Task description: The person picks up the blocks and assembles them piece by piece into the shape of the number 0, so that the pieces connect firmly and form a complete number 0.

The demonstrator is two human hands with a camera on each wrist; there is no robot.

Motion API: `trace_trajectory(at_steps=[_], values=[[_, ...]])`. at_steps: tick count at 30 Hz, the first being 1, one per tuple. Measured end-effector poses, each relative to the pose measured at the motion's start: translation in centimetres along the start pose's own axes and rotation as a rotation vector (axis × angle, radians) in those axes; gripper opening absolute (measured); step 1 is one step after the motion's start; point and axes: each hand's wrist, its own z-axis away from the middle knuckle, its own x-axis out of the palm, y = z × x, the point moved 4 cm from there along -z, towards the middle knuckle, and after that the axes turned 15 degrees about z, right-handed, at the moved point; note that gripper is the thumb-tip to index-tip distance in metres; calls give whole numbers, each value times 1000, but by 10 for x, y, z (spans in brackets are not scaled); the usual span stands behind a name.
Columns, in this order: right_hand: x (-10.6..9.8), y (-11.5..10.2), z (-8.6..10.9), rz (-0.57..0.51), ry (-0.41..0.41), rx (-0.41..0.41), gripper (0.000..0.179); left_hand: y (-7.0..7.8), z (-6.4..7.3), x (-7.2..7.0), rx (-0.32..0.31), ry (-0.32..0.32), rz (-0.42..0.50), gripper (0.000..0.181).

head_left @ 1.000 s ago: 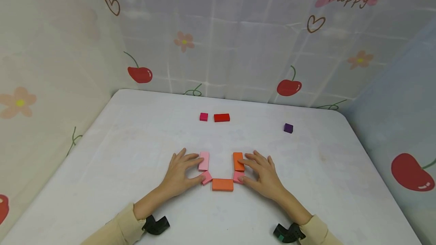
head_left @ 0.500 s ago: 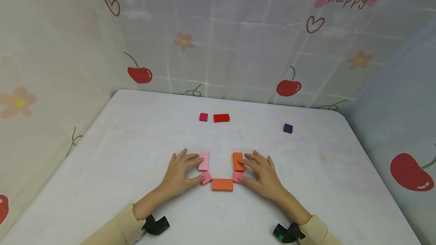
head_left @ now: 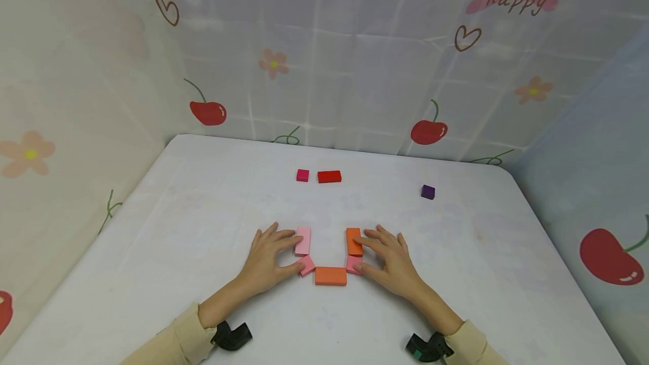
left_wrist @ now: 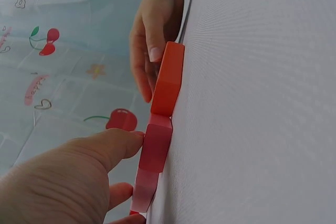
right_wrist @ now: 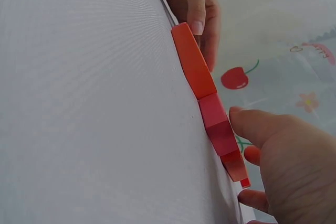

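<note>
On the white table, several flat blocks form a U open toward the far side. My left hand (head_left: pixel 266 258) lies at its left arm, thumb touching a small pink block (left_wrist: pixel 156 148) and index finger touching a long light-pink block (head_left: pixel 303 240). At the right arm, my right hand (head_left: pixel 392 261) has its thumb on another small pink block (right_wrist: pixel 216 121) and its index finger on an upright-running orange block (head_left: pixel 353 238). Another orange block (head_left: pixel 330 276) lies crosswise at the near end, between the small pink blocks. The fingers of both hands are loosely extended, and neither hand grips a block.
Farther back on the table (head_left: pixel 203 185) lie a small magenta block (head_left: pixel 302 176) and a longer red block (head_left: pixel 329 177). A dark purple block (head_left: pixel 428 192) sits at the back right. A printed curtain (head_left: pixel 345 72) hangs behind the table.
</note>
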Motion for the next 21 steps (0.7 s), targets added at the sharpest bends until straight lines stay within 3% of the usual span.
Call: trace_trajectory(at_steps=[7, 12, 18, 21], values=[[-5, -1, -3, -57, -22, 53, 50, -1, 0, 0, -2, 5, 3, 52], [-26, 14, -12, -117, 8, 115, 49, -1, 1, 0, -14, 0, 9, 52], [-69, 77, -39, -61, 187, 227, 55, 0, 0, 0, -7, 2, 17, 52], [-82, 117, -51, -23, 171, 337, 59, 0, 0, 1, -4, 4, 20, 52]])
